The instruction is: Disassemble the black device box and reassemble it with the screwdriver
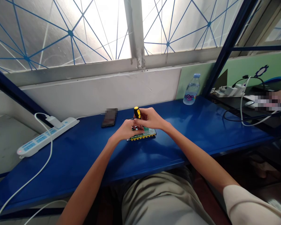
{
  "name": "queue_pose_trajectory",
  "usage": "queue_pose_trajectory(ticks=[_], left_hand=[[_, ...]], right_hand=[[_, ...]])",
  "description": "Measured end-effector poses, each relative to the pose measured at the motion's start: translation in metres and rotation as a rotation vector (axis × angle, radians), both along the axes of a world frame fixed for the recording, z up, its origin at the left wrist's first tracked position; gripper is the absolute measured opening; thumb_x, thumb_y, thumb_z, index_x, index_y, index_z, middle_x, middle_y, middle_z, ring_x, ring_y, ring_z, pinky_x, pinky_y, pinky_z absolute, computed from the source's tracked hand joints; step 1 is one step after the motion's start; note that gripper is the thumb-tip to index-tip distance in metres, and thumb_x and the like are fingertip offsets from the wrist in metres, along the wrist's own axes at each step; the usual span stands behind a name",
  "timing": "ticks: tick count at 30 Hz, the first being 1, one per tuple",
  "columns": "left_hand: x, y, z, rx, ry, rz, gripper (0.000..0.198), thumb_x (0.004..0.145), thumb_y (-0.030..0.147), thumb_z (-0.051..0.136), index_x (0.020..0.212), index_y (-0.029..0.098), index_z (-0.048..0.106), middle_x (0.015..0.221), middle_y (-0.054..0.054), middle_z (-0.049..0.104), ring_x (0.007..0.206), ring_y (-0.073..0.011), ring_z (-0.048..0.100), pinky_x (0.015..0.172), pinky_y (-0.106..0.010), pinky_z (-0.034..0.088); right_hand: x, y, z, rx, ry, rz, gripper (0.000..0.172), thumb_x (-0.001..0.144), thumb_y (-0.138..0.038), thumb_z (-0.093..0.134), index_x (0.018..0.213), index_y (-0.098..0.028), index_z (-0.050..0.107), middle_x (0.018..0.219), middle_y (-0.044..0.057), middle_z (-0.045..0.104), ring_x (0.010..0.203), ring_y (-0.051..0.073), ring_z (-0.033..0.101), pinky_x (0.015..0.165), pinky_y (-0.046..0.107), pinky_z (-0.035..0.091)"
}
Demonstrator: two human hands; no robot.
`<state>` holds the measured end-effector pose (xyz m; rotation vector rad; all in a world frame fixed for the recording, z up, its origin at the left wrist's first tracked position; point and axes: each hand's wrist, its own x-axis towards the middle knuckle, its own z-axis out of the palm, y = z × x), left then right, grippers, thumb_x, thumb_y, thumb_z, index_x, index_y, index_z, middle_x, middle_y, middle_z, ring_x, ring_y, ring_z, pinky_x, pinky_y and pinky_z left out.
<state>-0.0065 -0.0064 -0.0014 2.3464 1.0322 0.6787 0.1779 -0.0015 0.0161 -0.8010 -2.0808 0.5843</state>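
Note:
A yellow-and-black screwdriver (137, 112) stands nearly upright above a green circuit board (150, 132) with a yellow-and-black striped front edge. My right hand (152, 118) is closed around the screwdriver's handle from the right. From the left, my left hand (125, 130) reaches over the board, its thumb stretched along the near side and its other fingers bent in by the screwdriver's lower end. Whatever those left fingers pinch is too small and covered to make out. Both hands hide the screwdriver's tip and much of the board, which lies on the blue table (84, 162).
A dark phone (109, 117) lies behind my left hand. At the left, a white power strip (48, 137) has a plug and a white cable (51, 147). A water bottle (192, 90) stands at the back right. Beyond the frame post, another person's hand rests near cables.

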Motion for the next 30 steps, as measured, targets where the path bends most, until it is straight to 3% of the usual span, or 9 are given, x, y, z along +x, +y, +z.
queue_pose_trajectory(ticks=[5,14,30], left_hand=[[-0.0041,0.0019,0.0008,-0.016,0.015,-0.06,0.017,0.079,0.031,0.072,0.085,0.017,0.077,0.083,-0.004,0.076,0.077,-0.019,0.068,0.071,-0.025,0.051],[-0.0058,0.0051,-0.0009,-0.048,-0.009,-0.071,0.017,0.08,0.031,0.07,0.083,0.017,0.077,0.086,-0.006,0.077,0.082,-0.0217,0.071,0.077,-0.029,0.054],[-0.0043,0.005,-0.0029,-0.011,0.002,-0.096,0.012,0.08,0.025,0.069,0.084,0.017,0.077,0.085,-0.004,0.077,0.081,-0.0208,0.071,0.074,-0.026,0.052]], right_hand=[[0.001,0.0,0.001,0.004,-0.009,-0.001,0.016,0.078,-0.031,0.061,0.081,-0.015,0.061,0.06,-0.005,0.051,0.055,0.008,0.04,0.054,0.024,0.027],[0.0019,-0.0004,0.0026,0.027,-0.039,-0.009,0.017,0.077,-0.032,0.062,0.079,-0.015,0.062,0.06,-0.005,0.052,0.056,0.009,0.04,0.055,0.024,0.027],[0.0002,-0.0013,0.0039,0.044,-0.113,-0.043,0.019,0.075,-0.033,0.06,0.074,-0.015,0.066,0.056,-0.004,0.05,0.054,0.008,0.038,0.055,0.024,0.026]])
